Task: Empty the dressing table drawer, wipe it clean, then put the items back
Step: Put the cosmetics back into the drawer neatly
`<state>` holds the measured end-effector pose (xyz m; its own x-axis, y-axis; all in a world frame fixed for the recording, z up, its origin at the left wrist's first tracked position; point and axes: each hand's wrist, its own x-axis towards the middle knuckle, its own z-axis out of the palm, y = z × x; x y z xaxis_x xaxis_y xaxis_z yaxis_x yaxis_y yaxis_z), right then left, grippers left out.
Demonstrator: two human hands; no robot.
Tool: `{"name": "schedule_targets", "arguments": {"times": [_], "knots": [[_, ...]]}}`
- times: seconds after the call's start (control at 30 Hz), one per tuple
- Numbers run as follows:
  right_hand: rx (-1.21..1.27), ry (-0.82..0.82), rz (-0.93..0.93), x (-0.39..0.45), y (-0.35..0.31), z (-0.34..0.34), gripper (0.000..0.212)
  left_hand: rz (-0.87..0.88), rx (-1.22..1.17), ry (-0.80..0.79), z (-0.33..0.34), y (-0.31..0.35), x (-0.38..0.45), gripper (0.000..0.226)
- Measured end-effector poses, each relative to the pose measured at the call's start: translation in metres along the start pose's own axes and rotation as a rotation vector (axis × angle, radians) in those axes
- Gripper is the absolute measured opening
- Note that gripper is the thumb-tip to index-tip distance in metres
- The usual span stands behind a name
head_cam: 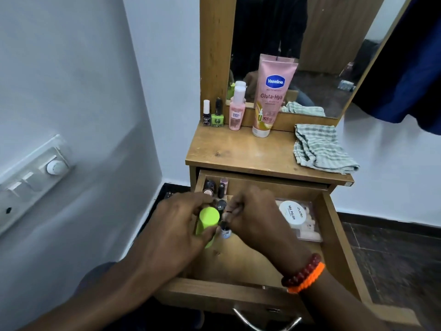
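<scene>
The wooden drawer [334, 225] of the dressing table is pulled out below me. My left hand [176, 225] grips a lime-green container [207, 222] over the drawer's left side. My right hand [253, 216] pinches a small pale-blue nail polish bottle [225, 231] by its dark cap. Several small cosmetics [216, 188] stand in the drawer's back left corner. A clear nail polish box with a round white label [296, 215] lies at the right. A checked cloth [319, 149] lies on the tabletop [238, 151].
On the tabletop by the mirror [322, 56] stand a pink Vaseline tube [269, 96], a pink bottle [237, 108], a green nail polish [217, 115] and a dark one [206, 114]. A switch panel [33, 175] is on the left wall. Blue fabric [410, 68] hangs at the right.
</scene>
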<state>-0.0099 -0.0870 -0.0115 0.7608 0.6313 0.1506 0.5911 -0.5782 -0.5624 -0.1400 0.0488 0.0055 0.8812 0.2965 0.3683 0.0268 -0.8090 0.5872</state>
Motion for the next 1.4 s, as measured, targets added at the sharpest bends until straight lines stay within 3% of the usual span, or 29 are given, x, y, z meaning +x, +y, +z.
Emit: {"name": "schedule_targets", "arguments": {"times": [0.57,0.73,0.9,1.03,1.13,1.27,1.4], "knots": [[-0.003,-0.061,-0.013,-0.002,0.01,0.035,0.005,-0.059,0.154,-0.074,0.03,-0.029,-0.001,0.043],[0.041,-0.074,0.009,-0.004,0.013,0.029,0.019,-0.035,0.156,-0.081,0.029,-0.029,-0.002,0.049],[0.055,-0.089,0.027,-0.001,0.004,-0.004,0.014,-0.014,0.105,-0.035,0.014,-0.024,0.01,0.045],[0.061,-0.06,0.033,0.037,-0.008,-0.037,0.007,-0.023,0.086,0.075,-0.006,-0.026,0.065,0.03],[-0.011,0.077,-0.049,0.087,-0.018,-0.053,0.004,0.011,0.125,0.17,-0.013,-0.035,0.125,0.029],[-0.154,0.202,-0.132,0.151,-0.031,-0.053,0.03,0.021,0.219,0.265,-0.008,-0.047,0.199,0.024],[-0.291,0.255,-0.204,0.188,-0.038,-0.043,0.027,0.012,0.313,0.285,0.003,-0.063,0.24,0.025]]}}
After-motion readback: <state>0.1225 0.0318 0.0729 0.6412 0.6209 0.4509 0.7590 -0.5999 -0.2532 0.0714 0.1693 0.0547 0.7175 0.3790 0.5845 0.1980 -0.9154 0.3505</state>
